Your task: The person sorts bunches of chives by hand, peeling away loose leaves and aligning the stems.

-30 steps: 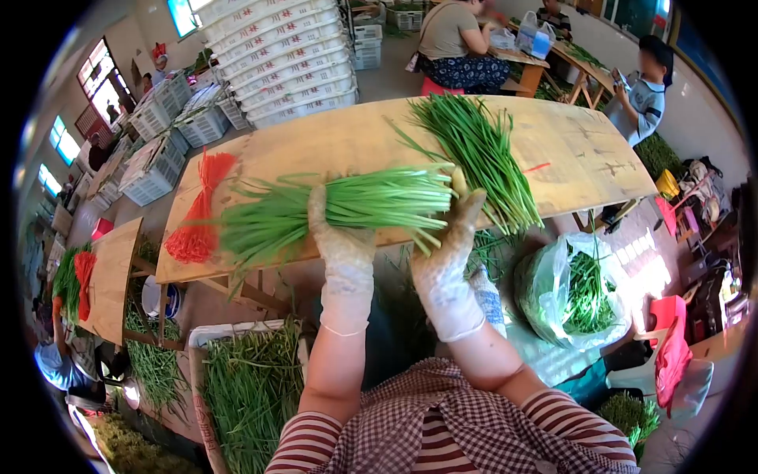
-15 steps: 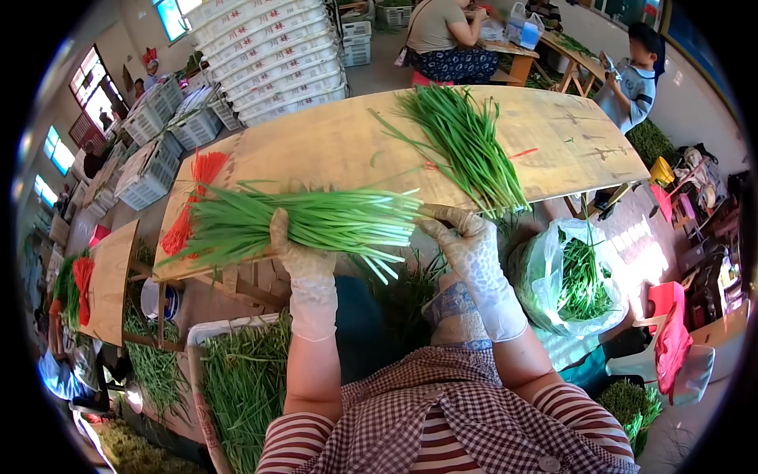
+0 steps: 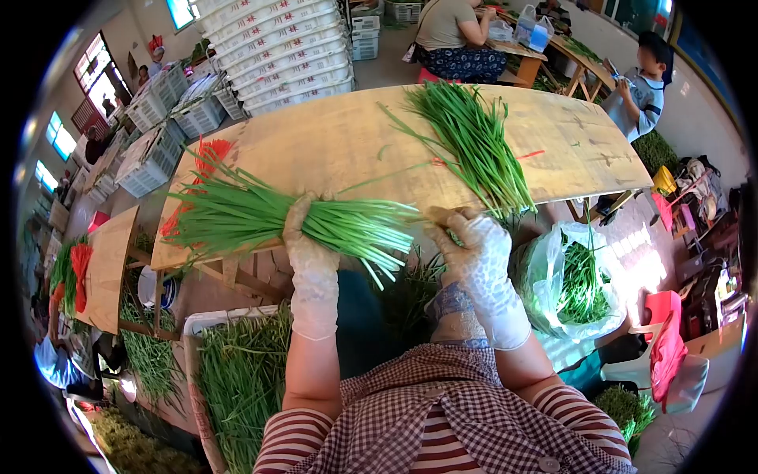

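Observation:
My left hand [image 3: 304, 229], in a thin whitish glove, is wrapped round a bunch of garlic chives [image 3: 237, 212] held above the near edge of the wooden table. The leafy tips point left and the pale cut ends fan out to the right. Just beside those ends is my right hand [image 3: 474, 241], gloved too, its thumb and fingers pinched together; whatever is between them is too small to make out. A second pile of chives [image 3: 478, 142] lies on the wooden table [image 3: 316, 134], with a red tie [image 3: 530, 154] by it. Red ties [image 3: 207, 154] lie at the table's left end.
A crate of loose greens [image 3: 245, 379] stands low at my left, and a clear plastic bag of greens [image 3: 580, 284] at my right. Stacked white crates [image 3: 288, 59] rise behind the table. A seated person [image 3: 454, 39] and a standing person [image 3: 639, 87] are beyond it.
My left fingers have closed further round the bunch, whose leaves now tilt up to the left. My right hand has drawn slightly right and down, away from the cut ends.

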The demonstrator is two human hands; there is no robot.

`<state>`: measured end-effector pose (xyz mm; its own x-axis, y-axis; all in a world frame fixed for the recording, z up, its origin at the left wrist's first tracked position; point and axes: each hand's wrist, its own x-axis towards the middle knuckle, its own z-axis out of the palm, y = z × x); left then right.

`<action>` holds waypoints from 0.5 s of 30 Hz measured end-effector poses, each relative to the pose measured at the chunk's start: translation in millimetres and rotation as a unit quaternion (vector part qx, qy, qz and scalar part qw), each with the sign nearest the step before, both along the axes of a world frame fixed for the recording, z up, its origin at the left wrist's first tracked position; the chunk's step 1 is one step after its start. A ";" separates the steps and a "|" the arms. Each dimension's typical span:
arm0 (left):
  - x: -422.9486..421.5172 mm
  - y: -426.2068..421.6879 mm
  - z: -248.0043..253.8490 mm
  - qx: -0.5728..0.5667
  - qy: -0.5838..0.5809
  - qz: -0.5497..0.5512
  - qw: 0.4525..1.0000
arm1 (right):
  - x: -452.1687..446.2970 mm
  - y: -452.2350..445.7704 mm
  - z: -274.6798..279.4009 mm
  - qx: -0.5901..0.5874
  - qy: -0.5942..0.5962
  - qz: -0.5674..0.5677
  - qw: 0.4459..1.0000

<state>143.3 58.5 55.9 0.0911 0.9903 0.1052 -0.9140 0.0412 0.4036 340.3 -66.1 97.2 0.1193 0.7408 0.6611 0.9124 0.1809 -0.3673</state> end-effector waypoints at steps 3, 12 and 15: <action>3.4 0.1 -5.2 -0.008 0.003 0.001 1.000 | 0.8 14.6 0.6 0.149 -0.031 0.033 0.988; -1.0 3.1 -17.1 -0.037 -0.008 -0.027 0.999 | -6.1 25.5 -45.8 -0.023 0.340 0.115 0.933; -10.8 11.3 -18.4 -0.032 -0.026 -0.009 0.999 | 7.5 16.3 -41.8 -0.038 0.282 0.034 0.958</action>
<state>132.4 69.7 37.5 0.1054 0.9933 0.0474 -0.9323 0.0822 0.3521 347.8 -49.8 55.4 0.3916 0.8035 0.4485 0.5514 0.1853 -0.8134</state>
